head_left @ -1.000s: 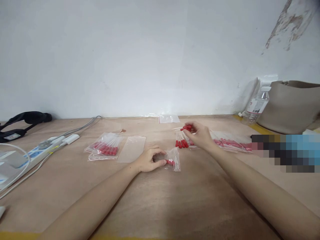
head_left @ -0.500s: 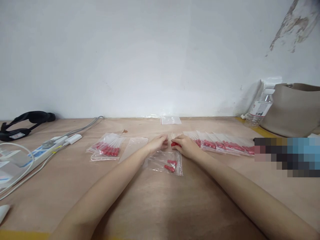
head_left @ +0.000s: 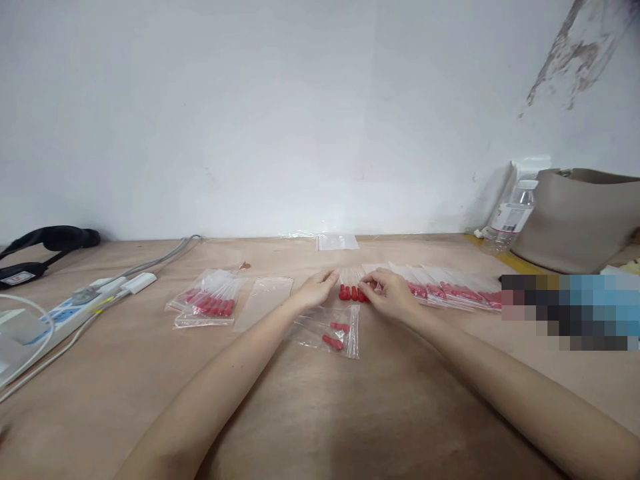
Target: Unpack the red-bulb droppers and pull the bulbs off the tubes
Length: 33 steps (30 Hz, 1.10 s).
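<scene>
At the far left we see a black strapped item (head_left: 53, 237) lying on the wooden surface (head_left: 90, 413), and nearer to us a white and blue power strip (head_left: 60, 317) with grey and white cables (head_left: 160, 257) running along it. Next comes a fanned pile of clear bags (head_left: 205, 303) with red-ended sticks inside, and just beside it a flat clear bag (head_left: 265, 297), partly hidden by our left forearm.

Our left hand (head_left: 316, 290) is at the left end of a row of loose red-ended sticks (head_left: 350, 293); its fingers are lightly bent, and we cannot tell whether they grip anything. In front of this row, partly under our left forearm, lies the working bag (head_left: 325, 333), a clear one holding two red pieces, its seal strip toward the right. Farther back, at the foot of the wall (head_left: 250, 133), we find a small white packet (head_left: 339, 242).

Our right hand (head_left: 393, 293) is at the right end of the row, thumb and fingers bent onto the red ends; whether they pinch one we cannot tell. To its right, filled bags (head_left: 450, 291) overlap in a line. Last, we see a clear bottle (head_left: 513, 217) tilted next to a grey-brown container (head_left: 575, 220).
</scene>
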Each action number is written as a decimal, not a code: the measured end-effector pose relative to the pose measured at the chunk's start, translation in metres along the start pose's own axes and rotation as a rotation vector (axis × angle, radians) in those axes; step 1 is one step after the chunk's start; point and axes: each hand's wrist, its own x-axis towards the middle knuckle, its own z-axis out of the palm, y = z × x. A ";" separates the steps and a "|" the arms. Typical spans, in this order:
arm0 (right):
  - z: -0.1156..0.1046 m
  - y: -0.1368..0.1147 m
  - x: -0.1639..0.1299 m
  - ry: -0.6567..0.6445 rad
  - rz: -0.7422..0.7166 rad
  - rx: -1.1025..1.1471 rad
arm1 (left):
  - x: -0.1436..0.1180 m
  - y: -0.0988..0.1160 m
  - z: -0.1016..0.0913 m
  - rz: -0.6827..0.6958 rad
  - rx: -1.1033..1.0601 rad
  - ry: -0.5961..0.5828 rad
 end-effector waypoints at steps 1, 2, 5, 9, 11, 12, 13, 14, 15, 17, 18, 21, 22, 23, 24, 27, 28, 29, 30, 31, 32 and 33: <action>-0.001 -0.002 -0.007 -0.020 -0.009 0.014 | -0.006 0.000 -0.003 0.084 0.071 0.029; -0.002 -0.005 -0.014 -0.044 -0.022 0.035 | -0.015 0.000 -0.007 0.189 0.162 0.057; -0.004 -0.014 -0.030 -0.141 -0.087 0.120 | -0.046 -0.004 -0.017 0.507 0.447 0.026; -0.003 -0.025 -0.038 -0.290 -0.157 0.212 | -0.079 -0.018 -0.025 0.610 0.605 -0.170; 0.000 -0.029 -0.038 -0.318 -0.154 0.239 | -0.085 -0.025 -0.025 0.590 0.646 -0.205; 0.001 -0.030 -0.038 -0.330 -0.147 0.252 | -0.086 -0.027 -0.024 0.577 0.661 -0.210; 0.003 -0.030 -0.038 -0.344 -0.140 0.268 | -0.086 -0.029 -0.023 0.566 0.672 -0.210; 0.004 -0.031 -0.038 -0.362 -0.137 0.287 | -0.085 -0.030 -0.022 0.558 0.681 -0.206; 0.005 -0.031 -0.038 -0.376 -0.133 0.308 | -0.085 -0.031 -0.020 0.552 0.687 -0.198; 0.007 -0.033 -0.039 -0.393 -0.124 0.338 | -0.085 -0.031 -0.017 0.546 0.700 -0.172; 0.008 -0.034 -0.039 -0.392 -0.118 0.342 | -0.085 -0.031 -0.016 0.546 0.706 -0.159; 0.011 -0.040 -0.041 -0.389 -0.103 0.323 | -0.087 -0.032 -0.013 0.555 0.729 -0.136; 0.012 -0.042 -0.041 -0.394 -0.093 0.317 | -0.087 -0.032 -0.012 0.554 0.740 -0.139; 0.013 -0.043 -0.042 -0.398 -0.074 0.313 | -0.088 -0.032 -0.012 0.550 0.752 -0.146; 0.015 -0.045 -0.042 -0.401 -0.049 0.311 | -0.088 -0.032 -0.012 0.545 0.764 -0.154; 0.017 -0.047 -0.042 -0.397 0.014 0.307 | -0.088 -0.032 -0.013 0.532 0.789 -0.182; 0.017 -0.047 -0.042 -0.392 0.020 0.308 | -0.088 -0.031 -0.013 0.532 0.792 -0.188; 0.017 -0.047 -0.042 -0.390 0.020 0.308 | -0.088 -0.031 -0.013 0.533 0.794 -0.192; 0.017 -0.047 -0.042 -0.393 0.021 0.307 | -0.089 -0.030 -0.013 0.536 0.796 -0.196; 0.016 -0.047 -0.042 -0.395 0.026 0.306 | -0.089 -0.029 -0.013 0.538 0.800 -0.200; 0.015 -0.047 -0.042 -0.395 0.034 0.302 | -0.089 -0.029 -0.013 0.538 0.806 -0.201; 0.014 -0.047 -0.042 -0.388 0.042 0.295 | -0.090 -0.028 -0.014 0.535 0.812 -0.201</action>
